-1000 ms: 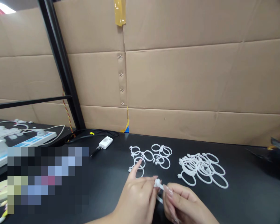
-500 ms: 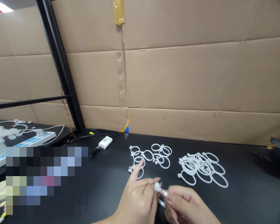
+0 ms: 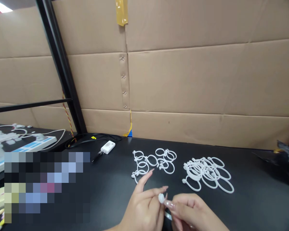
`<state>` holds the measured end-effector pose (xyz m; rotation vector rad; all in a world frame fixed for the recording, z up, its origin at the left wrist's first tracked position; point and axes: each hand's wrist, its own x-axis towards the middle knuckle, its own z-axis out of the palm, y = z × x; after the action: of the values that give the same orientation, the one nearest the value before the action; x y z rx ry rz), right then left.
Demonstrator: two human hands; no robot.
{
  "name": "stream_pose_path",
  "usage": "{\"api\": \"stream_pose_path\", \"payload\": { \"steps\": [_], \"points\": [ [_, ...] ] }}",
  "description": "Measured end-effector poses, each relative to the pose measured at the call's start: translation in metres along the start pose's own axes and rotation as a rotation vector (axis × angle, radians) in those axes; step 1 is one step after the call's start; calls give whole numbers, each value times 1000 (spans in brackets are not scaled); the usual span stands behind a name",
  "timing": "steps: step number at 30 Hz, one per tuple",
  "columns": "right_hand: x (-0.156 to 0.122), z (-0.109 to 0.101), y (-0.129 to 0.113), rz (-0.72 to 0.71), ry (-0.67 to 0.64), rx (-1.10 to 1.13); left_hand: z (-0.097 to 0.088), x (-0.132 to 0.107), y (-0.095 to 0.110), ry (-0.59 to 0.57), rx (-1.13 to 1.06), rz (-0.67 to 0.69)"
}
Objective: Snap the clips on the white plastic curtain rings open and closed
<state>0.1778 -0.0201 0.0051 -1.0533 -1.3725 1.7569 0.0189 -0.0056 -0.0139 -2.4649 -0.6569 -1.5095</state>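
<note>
While the right hand (image 3: 192,210) pinches a white ring (image 3: 168,216) between thumb and fingers, the left hand (image 3: 145,205) bends some fingers against it and stretches others forward. The right grip is closed on the ring, near its round knob (image 3: 161,198); the left grip is hidden behind the back of that hand, so I cannot tell whether it is clasping too. The ring sits between the hands, above the near part of the black bench (image 3: 255,202). Beyond the right hand lies a tangled pile of rings (image 3: 202,171); past the left fingertips, a looser group of rings (image 3: 159,163) spreads out. A black bag (image 3: 285,163) rests at the far right. Farther left are a white charger (image 3: 108,147) and a power strip (image 3: 36,145). Behind everything stands a cardboard wall (image 3: 183,80), with yellow tape (image 3: 122,12) high on its seam.
</note>
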Motion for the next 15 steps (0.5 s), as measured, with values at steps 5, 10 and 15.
{"api": "stream_pose_path", "payload": {
  "steps": [5, 10, 15],
  "points": [
    [6, -3, 4, -62, -52, 263, -11, 13, 2, -130, -20, -165],
    [7, -2, -2, -92, -112, 306, -19, 18, -2, -215, -13, -295],
    [6, 0, -1, -122, -98, 266, -21, 15, -5, -131, -8, -191]
  ]
}}
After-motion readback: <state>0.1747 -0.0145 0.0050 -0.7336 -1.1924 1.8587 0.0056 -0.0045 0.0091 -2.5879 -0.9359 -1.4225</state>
